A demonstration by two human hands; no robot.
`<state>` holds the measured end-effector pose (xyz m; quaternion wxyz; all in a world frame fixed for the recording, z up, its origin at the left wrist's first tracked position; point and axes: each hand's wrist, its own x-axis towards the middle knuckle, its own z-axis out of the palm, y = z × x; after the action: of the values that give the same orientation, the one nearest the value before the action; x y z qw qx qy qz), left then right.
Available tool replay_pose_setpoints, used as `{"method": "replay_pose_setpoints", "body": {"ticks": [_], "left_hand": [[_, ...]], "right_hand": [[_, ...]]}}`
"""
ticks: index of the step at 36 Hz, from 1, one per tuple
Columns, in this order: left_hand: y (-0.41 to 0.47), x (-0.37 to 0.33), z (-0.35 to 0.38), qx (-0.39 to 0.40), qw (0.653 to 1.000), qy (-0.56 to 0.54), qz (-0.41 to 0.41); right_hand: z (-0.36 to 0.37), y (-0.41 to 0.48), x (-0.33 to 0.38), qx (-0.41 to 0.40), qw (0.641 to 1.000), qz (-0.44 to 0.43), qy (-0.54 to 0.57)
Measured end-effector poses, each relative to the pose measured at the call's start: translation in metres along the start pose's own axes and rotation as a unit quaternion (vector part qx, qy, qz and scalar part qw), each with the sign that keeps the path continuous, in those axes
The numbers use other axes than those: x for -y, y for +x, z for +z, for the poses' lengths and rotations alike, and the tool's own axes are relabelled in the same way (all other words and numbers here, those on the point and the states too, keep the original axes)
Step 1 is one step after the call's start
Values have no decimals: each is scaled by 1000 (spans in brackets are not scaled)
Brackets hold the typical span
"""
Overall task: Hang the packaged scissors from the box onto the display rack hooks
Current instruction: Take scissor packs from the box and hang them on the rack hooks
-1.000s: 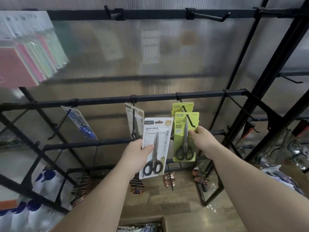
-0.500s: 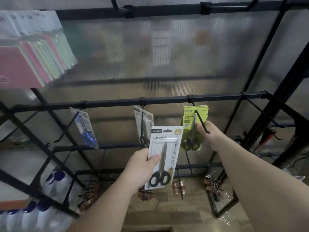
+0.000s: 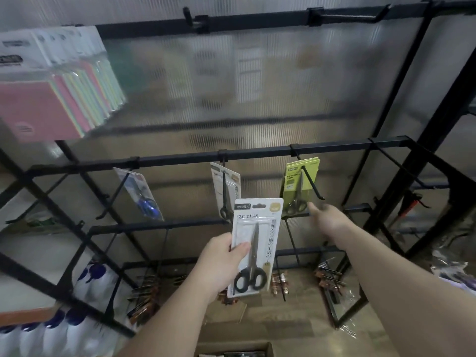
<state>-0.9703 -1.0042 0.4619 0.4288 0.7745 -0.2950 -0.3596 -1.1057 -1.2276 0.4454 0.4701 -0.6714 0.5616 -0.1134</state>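
My left hand grips a white-carded pack of black-handled scissors by its left edge, upright, in front of the rack's middle rail. Behind it a similar white pack hangs on the centre hook. To the right, green-carded scissors packs hang on a black hook. My right hand is just below that hook's tip, fingers extended toward the green packs and holding nothing. A blue-handled scissors pack hangs on a hook further left. The box's top edge shows at the bottom.
The black metal rack has bare hooks on the top rail. Coloured notepads hang at upper left. White bottles with blue caps stand at lower left. Small clamps hang on lower hooks.
My right hand has let go of the green pack, which now hangs further back on the hook, and drawn back below the hook tip. The view has tilted upward.
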Motion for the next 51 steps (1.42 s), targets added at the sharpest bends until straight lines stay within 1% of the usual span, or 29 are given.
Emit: {"method": "replay_pose_setpoints", "body": {"ticks": [3,6,11,14,16,20,22,25,30,35,39,45,49,51], "left_hand": [[-7,-4,0,11,1000,7,-4],[-14,-9,-2,21,1000,16,-3],[-27,-18,-8,47,999,6,9],[-37,-21,-16,58,998,-9,16],[-43,-20,-23,62,998,-16,16],[-56,-16,-45,54,998,-20,15],[-62,-13,-58,51,998,-23,13],[-69,-9,-75,53,998,-31,9],[-78,-1,-96,43,999,-8,-8],[-81,1,-108,7,993,114,-5],[-80,0,-110,8,988,152,4],[-75,-4,-106,33,982,188,8],[-73,-6,-104,24,975,222,-5],[-74,-8,-104,16,974,225,3]], "right_hand": [[9,-22,-19,68,998,5,-3],[16,-42,-33,126,992,-10,-12],[19,-87,-23,162,986,-48,-3],[21,-111,-8,175,980,-74,64],[23,-124,1,185,974,-77,108],[32,-146,19,203,962,-103,150],[38,-159,28,206,958,-123,159],[49,-170,39,212,952,-168,144],[67,-181,54,211,955,-194,80],[80,-183,59,209,957,-203,-2],[86,-184,64,199,956,-211,-36],[82,-178,62,196,961,-192,-41],[75,-173,57,180,967,-172,-52],[73,-169,55,159,973,-156,-55]]}}
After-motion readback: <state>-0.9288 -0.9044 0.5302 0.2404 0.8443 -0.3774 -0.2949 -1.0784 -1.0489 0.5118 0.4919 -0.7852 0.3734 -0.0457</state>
